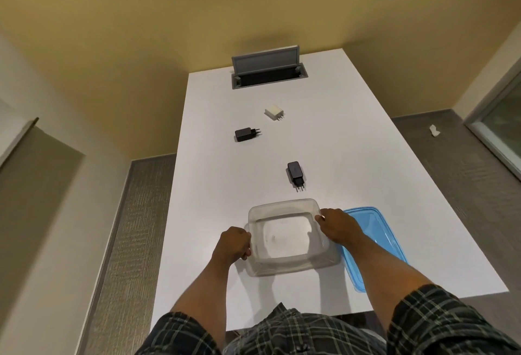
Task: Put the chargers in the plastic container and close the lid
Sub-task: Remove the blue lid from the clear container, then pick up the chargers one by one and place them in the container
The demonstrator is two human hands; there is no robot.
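Observation:
A clear plastic container (282, 208) stands open and empty near the table's front edge. My left hand (234, 244) grips its left rim. My right hand (337, 226) holds its right rim. A blue lid (377, 230) lies flat just right of the container, partly under my right forearm. Three chargers rest farther out on the white table (366, 157). One black charger (296, 174) sits just beyond the container, prongs toward me. Another black charger (245, 134) lies farther left. A white charger (274, 112) is the farthest.
A grey cable hatch (267, 71) with its flap raised sits at the table's far end. Grey floor runs along both sides, with a crumpled white scrap (434, 130) on it at the right. A glass door frame (496, 120) stands far right.

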